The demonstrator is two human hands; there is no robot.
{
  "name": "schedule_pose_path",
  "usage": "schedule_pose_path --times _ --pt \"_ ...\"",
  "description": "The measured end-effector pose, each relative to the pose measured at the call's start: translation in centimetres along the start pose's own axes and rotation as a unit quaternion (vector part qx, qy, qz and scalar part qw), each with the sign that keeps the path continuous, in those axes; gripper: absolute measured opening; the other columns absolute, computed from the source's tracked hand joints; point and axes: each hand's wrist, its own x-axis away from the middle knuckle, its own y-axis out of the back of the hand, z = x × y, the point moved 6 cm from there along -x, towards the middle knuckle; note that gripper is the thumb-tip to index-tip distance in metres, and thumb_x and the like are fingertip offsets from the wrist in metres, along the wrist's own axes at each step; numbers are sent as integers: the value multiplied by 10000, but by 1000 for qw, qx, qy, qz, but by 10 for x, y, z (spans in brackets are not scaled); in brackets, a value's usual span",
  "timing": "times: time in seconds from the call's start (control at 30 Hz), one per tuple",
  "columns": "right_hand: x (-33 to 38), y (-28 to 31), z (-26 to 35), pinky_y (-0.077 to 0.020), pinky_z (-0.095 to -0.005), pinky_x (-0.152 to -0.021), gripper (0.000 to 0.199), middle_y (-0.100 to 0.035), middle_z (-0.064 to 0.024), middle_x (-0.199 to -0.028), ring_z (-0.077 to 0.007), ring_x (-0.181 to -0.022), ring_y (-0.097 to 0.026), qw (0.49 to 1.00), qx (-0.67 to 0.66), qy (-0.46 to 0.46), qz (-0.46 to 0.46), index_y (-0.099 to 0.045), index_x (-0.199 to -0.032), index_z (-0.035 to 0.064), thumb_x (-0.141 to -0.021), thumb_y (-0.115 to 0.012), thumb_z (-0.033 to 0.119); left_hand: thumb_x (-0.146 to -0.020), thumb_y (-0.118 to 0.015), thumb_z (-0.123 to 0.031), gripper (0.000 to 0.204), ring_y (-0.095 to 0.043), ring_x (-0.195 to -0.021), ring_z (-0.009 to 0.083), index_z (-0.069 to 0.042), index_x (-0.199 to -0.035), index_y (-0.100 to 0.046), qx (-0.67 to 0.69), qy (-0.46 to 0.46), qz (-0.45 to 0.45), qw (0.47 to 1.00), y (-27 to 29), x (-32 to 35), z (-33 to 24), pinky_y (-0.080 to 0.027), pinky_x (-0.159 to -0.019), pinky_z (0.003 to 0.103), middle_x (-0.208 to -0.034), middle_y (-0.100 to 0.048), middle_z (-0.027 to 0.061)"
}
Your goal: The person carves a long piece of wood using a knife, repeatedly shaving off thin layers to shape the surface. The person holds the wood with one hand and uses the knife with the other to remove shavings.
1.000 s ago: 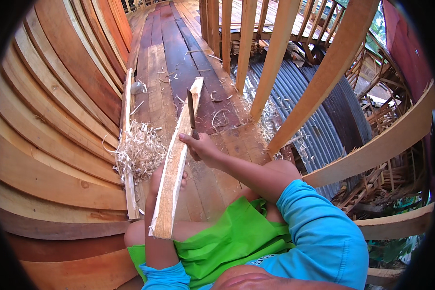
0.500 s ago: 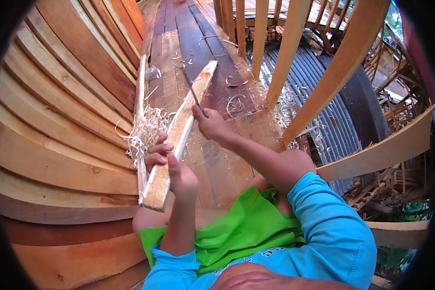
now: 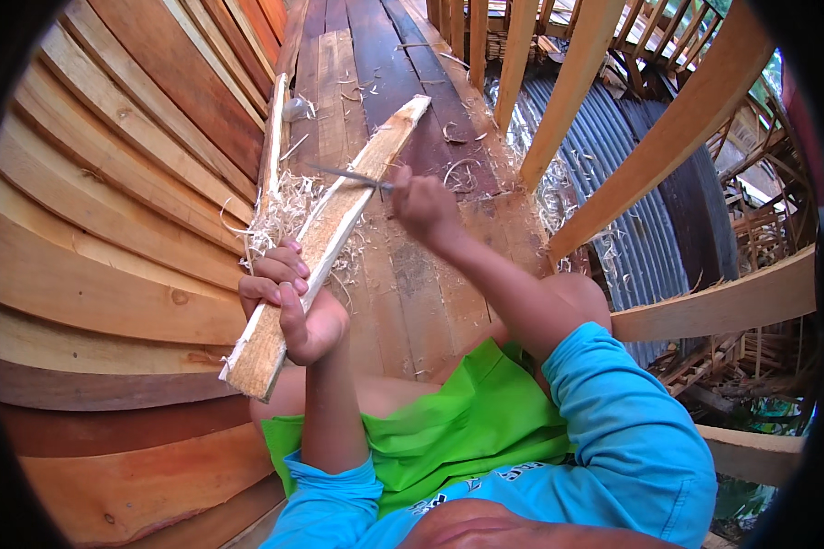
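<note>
Many pale shavings lie between the plank and board wall.

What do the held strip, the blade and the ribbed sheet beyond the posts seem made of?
Strip: wood, apparently unfinished; fibrous grain and pale, roughly cut edges show.
Blade: likely metal, thin and grey; the exact kind can't be told.
Ribbed sheet: probably corrugated metal, judging by its regular grey-blue ridges.
</note>
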Motion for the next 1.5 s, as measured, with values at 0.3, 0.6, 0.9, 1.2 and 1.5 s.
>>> schedule_pose_path --times 0.3,0.6,0.9,1.2,1.5 --pt "-15 -21 -17 -492 -529 -500 471 -588 -196 -542 -380 -496 -615 999 5 5 42 -553 -571 49 -934 -372 287 -745 -541 -114 149 -440 -751 177 -124 -802 -403 21 7 -81 996 21 -3 4 -366 -935 441 -690 -418 34" --pt "-8 -15 -1 -517 -497 -507 521 -566 -174 -482 -343 -444 -595 992 39 71 -95 -571 -515 46 -944 -356 247 -725 -535 -131 150 -425 -717 170 -137 -778 -395 25 16 -108 994 29 -4 -2 -375 -922 427 -668 -406 21" --pt "-18 -9 0 -502 -502 -527 553 -513 -239 -465 -394 -452 -584 981 84 80 -155 -557 -472 28 -937 -385 271 -727 -533 -137 147 -433 -732 169 -130 -787 -399 17 20 -102 994 30 -3 -1 -360 -908 441 -671 -413 29" --pt "-35 -6 -16 -495 -506 -504 575 -522 -231 -462 -404 -444 -574 993 70 60 -78 -539 -471 9 -948 -331 254 -719 -540 -121 171 -434 -729 170 -135 -797 -389 16 1 -45 999 29 -11 -7 -370 -914 441 -670 -409 26" --pt "-34 -14 -13 -494 -483 -467 548 -543 -232 -484 -375 -431 -583 991 77 85 -62 -541 -528 8 -956 -306 257 -724 -522 -104 155 -423 -718 168 -131 -794 -387 12 11 -73 997 37 -11 -15 -356 -903 432 -665 -396 26"
